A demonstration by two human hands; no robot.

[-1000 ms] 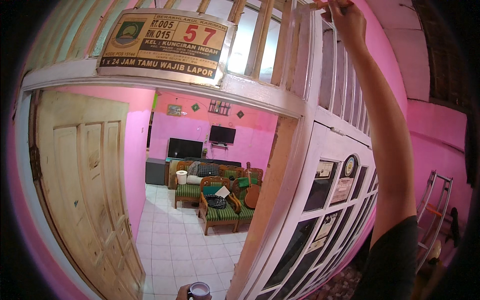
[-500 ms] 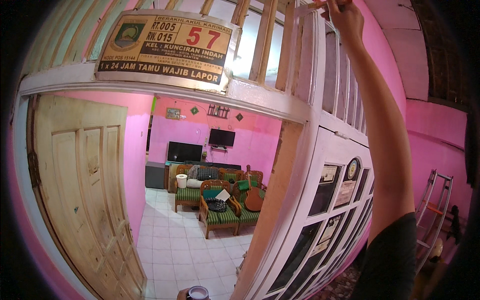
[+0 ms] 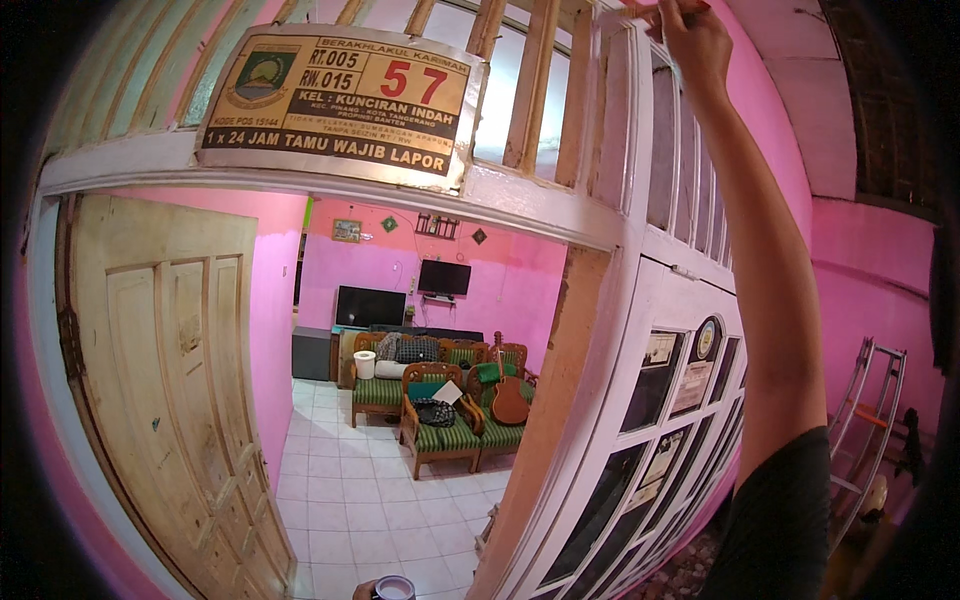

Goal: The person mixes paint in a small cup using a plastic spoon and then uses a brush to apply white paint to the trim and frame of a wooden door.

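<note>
My right arm is raised high, and my right hand (image 3: 697, 45) is closed around the handle of a paintbrush (image 3: 637, 12) at the upper edge of the view. The brush head lies against the top of the white wooden frame post (image 3: 610, 110), beside the slatted transom; its bristles are hard to make out. Low in the doorway, my left hand (image 3: 364, 591) grips a small round tub (image 3: 395, 588) with pale contents, perhaps paint. Only the tub's top and a bit of the hand show.
A number sign (image 3: 340, 100) is fixed over the doorway. An unpainted wooden door (image 3: 170, 380) stands inward at left; a white glazed door (image 3: 650, 400) is at right. A metal ladder (image 3: 865, 420) leans far right. Striped chairs (image 3: 440, 437) and a guitar (image 3: 509, 400) are inside.
My right hand and the brush have shifted slightly at the top of the post. The scene has moved a little down and right in view. The tub stays low in front.
</note>
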